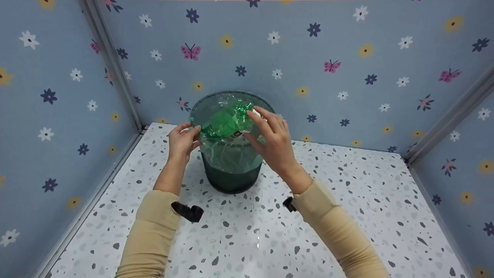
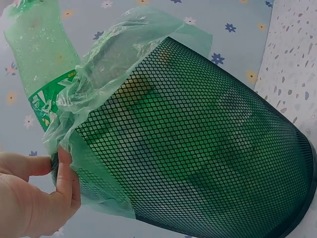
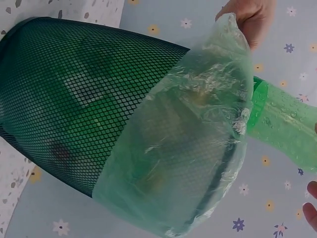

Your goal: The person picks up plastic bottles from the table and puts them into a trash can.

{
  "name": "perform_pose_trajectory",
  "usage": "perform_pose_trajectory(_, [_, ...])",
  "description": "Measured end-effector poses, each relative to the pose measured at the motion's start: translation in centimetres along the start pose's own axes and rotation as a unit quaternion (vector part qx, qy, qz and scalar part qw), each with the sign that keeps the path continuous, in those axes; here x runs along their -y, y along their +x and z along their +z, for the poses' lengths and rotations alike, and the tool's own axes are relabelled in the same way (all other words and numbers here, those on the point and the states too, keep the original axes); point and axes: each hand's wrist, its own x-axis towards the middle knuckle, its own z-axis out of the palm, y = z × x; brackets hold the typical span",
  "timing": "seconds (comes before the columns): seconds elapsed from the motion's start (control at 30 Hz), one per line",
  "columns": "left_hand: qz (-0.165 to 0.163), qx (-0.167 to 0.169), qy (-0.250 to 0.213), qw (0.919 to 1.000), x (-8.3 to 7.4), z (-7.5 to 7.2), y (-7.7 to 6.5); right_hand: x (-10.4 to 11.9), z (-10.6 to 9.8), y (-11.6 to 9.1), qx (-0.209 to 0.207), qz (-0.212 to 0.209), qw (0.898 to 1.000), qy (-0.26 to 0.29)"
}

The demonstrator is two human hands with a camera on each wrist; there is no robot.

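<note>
A dark mesh wastebasket (image 1: 231, 179), lined with a thin green plastic bag (image 1: 231, 156), stands on the speckled surface. My left hand (image 1: 183, 139) pinches the bag-covered rim at the basket's left side; its thumb and fingers (image 2: 64, 183) show there in the left wrist view. A green plastic bottle (image 2: 42, 54) with a green label sticks up out of the basket's mouth, tilted. Around the bottle's raised end, my right hand (image 1: 272, 137) holds with thumb and fingers. Only fingertips (image 3: 311, 213) show at the right wrist view's edge, so the exact contact is partly hidden.
Through the mesh, green and pale items (image 3: 84, 89) show inside the basket, too blurred to name. A blue flowered wall (image 1: 293, 58) rises close behind the basket. Similar panels flank the white speckled surface (image 1: 239, 239) on both sides.
</note>
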Motion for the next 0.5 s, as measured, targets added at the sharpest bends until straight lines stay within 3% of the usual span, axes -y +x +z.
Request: perform_pose_trajectory(0.5, [0.007,-0.004,0.033,0.9994,0.0,-0.5,-0.3,-0.3,-1.8,-1.9,0.018,0.032,0.998,0.048])
